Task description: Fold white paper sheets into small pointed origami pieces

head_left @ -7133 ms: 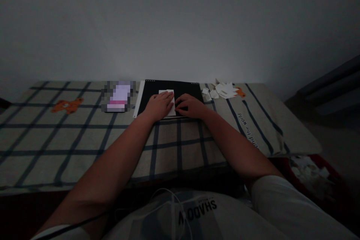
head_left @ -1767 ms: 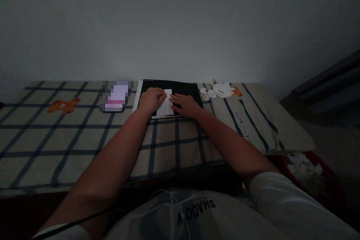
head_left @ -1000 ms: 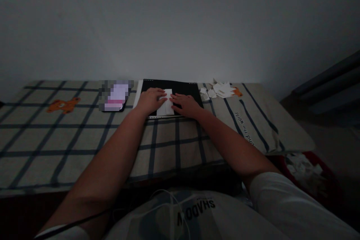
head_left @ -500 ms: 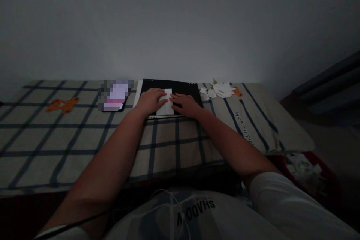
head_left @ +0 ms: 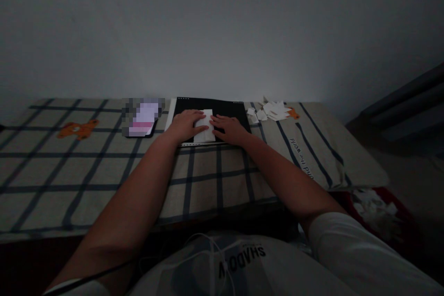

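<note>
Pressed paper flat on black board at bed's far edge, both hands' fingers released, steadying it.

Left hand covers white paper edge; phone pixelated.

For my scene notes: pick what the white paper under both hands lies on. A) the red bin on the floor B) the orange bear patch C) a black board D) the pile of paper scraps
C: the white paper, pressed by the left hand and right hand, lies on the black board on the checked cloth.
</note>
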### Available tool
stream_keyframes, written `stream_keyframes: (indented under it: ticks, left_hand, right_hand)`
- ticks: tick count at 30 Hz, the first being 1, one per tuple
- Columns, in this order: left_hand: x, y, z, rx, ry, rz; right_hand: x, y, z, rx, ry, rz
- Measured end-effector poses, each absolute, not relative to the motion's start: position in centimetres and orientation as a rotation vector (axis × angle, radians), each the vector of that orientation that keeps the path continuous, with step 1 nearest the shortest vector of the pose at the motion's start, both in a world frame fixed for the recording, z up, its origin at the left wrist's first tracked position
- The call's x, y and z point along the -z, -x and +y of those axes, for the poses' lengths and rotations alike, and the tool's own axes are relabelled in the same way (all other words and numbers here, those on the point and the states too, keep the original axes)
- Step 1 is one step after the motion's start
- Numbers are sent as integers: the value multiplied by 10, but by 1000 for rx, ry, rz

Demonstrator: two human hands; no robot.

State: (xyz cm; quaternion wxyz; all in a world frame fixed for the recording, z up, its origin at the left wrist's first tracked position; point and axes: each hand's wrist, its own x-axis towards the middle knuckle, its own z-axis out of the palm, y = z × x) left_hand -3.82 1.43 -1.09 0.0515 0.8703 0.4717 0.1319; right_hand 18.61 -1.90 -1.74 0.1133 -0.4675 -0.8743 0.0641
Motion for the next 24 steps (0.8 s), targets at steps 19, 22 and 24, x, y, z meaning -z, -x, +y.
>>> stream_keyframes:
  ticks: [19,22,24]
  left_hand:
    - [7,28,4,-399,-2721,1534]
    - [3,29,3,-332,-2730,1521]
    - [2,30,2,-305,-2740,1511]
  right_hand:
    - [15,-185,-20,-181,1368,-2579]
    - [13,-185,-21,-185,1364,-2588]
    - [13,-185,-22,-189,1363,-2589]
